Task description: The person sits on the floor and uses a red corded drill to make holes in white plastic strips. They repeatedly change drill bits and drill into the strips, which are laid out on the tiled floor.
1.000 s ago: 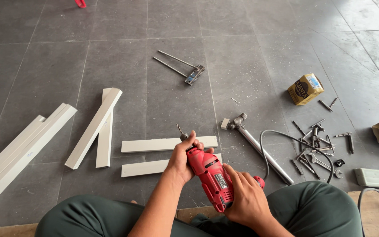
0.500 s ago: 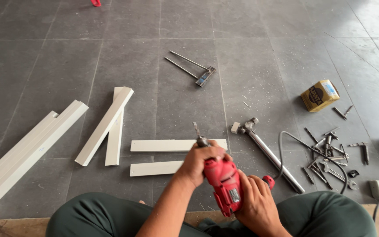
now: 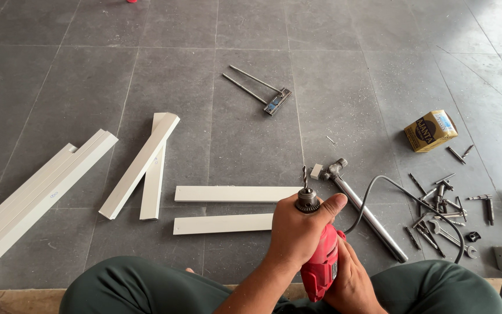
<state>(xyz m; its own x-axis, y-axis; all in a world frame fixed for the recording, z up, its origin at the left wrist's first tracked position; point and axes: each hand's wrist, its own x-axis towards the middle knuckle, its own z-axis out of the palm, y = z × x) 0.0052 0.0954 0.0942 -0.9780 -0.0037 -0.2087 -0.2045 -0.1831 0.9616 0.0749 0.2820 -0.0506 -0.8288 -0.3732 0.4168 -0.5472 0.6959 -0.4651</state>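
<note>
Change since earlier: the view has drifted, so the floor things sit a little further right and lower than before; the hands and drill stay near the lap, the grip much the same.
Drill: a red electric drill [image 3: 321, 264] held just above the lap, near centre, nose pointing away, its twist bit [image 3: 305, 177] standing up over the near end of the upper white strip [image 3: 236, 193].
Left hand: the left hand [image 3: 297, 232] is wrapped round the metal chuck [image 3: 307, 202], fingers [image 3: 283, 224] closed on it, thumb laid across the top.
Right hand: the right hand [image 3: 350, 282] is under the rear body, closed about the grip; its fingertips are hidden.
Handling: judged fairly heavy and rigid, with smooth plastic on the body; the safest hold is the rear grip, with a second hand forward on the body. The chuck is hard and ribbed, and the bit is thin and sharp, so not a place to hold.
Cord: a black cable [image 3: 402, 195] loops away to the right.
Around: a hammer [image 3: 361, 209] just right of the drill, a lower white strip [image 3: 223, 224] near left, scattered bits and screws [image 3: 443, 203] to the right, a yellow box [image 3: 430, 131] far right, all on the grey tiled floor [image 3: 251, 87].
</note>
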